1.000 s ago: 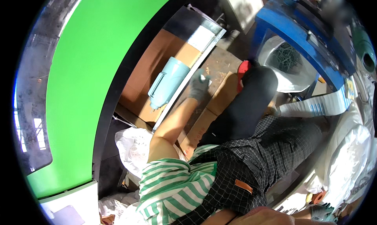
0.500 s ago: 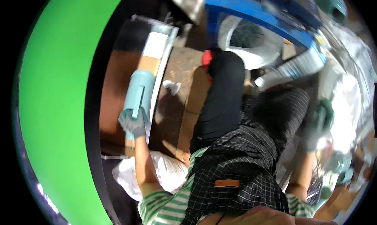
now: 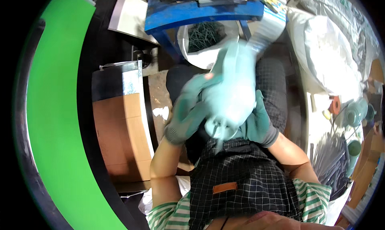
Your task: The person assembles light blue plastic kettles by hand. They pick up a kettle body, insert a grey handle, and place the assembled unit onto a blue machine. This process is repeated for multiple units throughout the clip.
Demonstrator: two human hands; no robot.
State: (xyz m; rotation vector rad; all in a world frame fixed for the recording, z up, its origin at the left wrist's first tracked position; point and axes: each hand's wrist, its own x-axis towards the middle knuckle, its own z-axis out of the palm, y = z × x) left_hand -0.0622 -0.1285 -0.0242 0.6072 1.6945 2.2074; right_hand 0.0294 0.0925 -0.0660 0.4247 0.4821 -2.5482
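Observation:
A light teal plastic pitcher (image 3: 234, 81), smeared by motion, is tilted above my lap. A long handle strip runs along its upper side, and a thin stub sticks out of the round end nearest me. My left hand (image 3: 188, 111), in a grey-green work glove, grips the pitcher's left side with the thumb reaching over it. Gloved the same way, my right hand (image 3: 260, 123) cups the lower right side near the round end. The pitcher hides some of the right fingers.
On my left stands an open cardboard carton (image 3: 116, 129) beside a green surface (image 3: 54, 109). Ahead, a white sack (image 3: 230, 31) of green scraps sits under a blue stool (image 3: 200, 13). A worktable at right bears white plastic bags (image 3: 329, 49), an orange roll (image 3: 334, 105) and teal cups (image 3: 355, 113).
The pitcher has come out of the carton at left to above my lap, brought by my left hand. My right hand has left the worktable and now holds the pitcher too.

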